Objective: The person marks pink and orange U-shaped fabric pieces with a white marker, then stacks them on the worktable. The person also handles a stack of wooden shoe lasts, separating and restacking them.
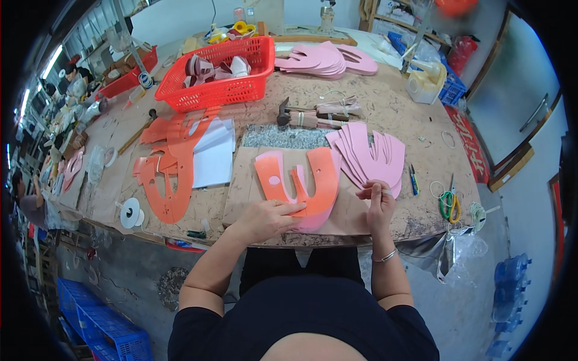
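An orange U-shaped template (321, 174) with a narrow middle tongue lies over a matching pink cut piece (263, 157) on a brown board (241, 207). Pink shows along its edges and through one hole. My left hand (268, 219) lies flat near the template's lower curve, fingers stretched across it. To the right, my right hand (379, 203) is raised a little, its fingers curled into a pinch; whatever they may hold is too small to make out. Just beyond it a fanned stack of pink cut pieces (385, 157) touches the template's right side.
Orange templates (180, 168) and white paper (215, 159) lie left. Behind are a hammer (295, 112), a red basket (241, 93) and more pink pieces (319, 60). A pen (413, 180) and scissors (450, 204) lie right, a white spool (131, 213) near the left front edge.
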`<state>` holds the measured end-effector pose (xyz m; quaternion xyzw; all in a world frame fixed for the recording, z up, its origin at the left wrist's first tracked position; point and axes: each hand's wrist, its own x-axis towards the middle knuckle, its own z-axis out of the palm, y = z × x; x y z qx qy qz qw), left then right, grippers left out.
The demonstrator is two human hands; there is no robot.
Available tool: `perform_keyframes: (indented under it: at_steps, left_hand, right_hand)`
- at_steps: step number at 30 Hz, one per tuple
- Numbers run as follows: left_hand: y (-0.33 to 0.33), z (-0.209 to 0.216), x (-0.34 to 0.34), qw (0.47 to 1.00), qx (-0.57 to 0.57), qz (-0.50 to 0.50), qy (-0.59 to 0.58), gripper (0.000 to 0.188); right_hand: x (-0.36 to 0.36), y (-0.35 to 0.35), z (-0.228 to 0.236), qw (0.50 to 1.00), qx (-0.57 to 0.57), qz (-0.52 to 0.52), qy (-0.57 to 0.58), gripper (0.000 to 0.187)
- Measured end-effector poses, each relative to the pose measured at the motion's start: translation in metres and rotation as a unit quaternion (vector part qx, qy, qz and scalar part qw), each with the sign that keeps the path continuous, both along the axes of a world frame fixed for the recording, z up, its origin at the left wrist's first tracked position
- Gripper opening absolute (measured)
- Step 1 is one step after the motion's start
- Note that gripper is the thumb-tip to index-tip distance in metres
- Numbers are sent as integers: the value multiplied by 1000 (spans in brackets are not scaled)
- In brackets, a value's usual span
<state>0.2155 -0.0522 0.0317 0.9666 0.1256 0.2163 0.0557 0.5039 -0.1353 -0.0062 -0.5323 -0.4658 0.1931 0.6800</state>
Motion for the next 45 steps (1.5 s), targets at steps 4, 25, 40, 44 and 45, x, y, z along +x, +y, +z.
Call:
perform_keyframes:
  at_steps: [4,25,40,44,45]
  left_hand:
    - [0,-2,3,998,-6,1,-56,13]
    - [42,36,-157,900,317,266,-137,23]
    - [-19,-44,-6,998,51,17,-33,36]
    - [-28,-28,-11,992,-70,94,-37,56]
    - [-29,-35,-9,986,-94,128,-38,58]
  right_hand:
    - [0,-3,-1,1000,0,4,3,31]
    - [-8,-6,-8,999,-8,27,18,28]
    - [-32,36,13,984,-82,33,-158,39]
    - [-37,36,14,971,-109,0,-214,41]
    - [-38,36,14,970,-110,1,-215,41]
